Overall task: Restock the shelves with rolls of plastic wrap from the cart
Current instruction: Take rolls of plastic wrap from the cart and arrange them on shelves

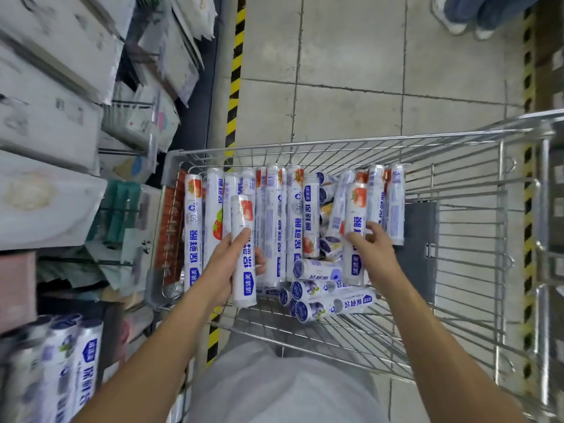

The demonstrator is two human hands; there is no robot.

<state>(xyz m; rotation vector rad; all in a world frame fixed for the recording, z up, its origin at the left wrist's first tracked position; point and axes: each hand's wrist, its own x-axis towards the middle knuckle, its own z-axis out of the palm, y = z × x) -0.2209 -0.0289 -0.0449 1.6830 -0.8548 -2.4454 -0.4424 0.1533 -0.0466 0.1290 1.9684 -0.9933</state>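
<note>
A wire shopping cart point(457, 184) holds several white rolls of plastic wrap with blue print and fruit pictures. My left hand point(227, 264) grips one strawberry-printed roll point(243, 239), lifted a little above the pile at the cart's left side. My right hand point(370, 244) reaches into the pile further right, its fingers curled round another upright strawberry-printed roll point(355, 209). More rolls point(329, 300) lie crosswise at the near end of the pile.
Shelves point(45, 123) on the left carry white bagged goods. Several wrap rolls point(70, 370) stand on the shelf at bottom left. Yellow-black tape point(235, 71) marks the tiled floor. Another person's shoes point(470, 25) are at top right. A second cart's frame point(549, 270) is at right.
</note>
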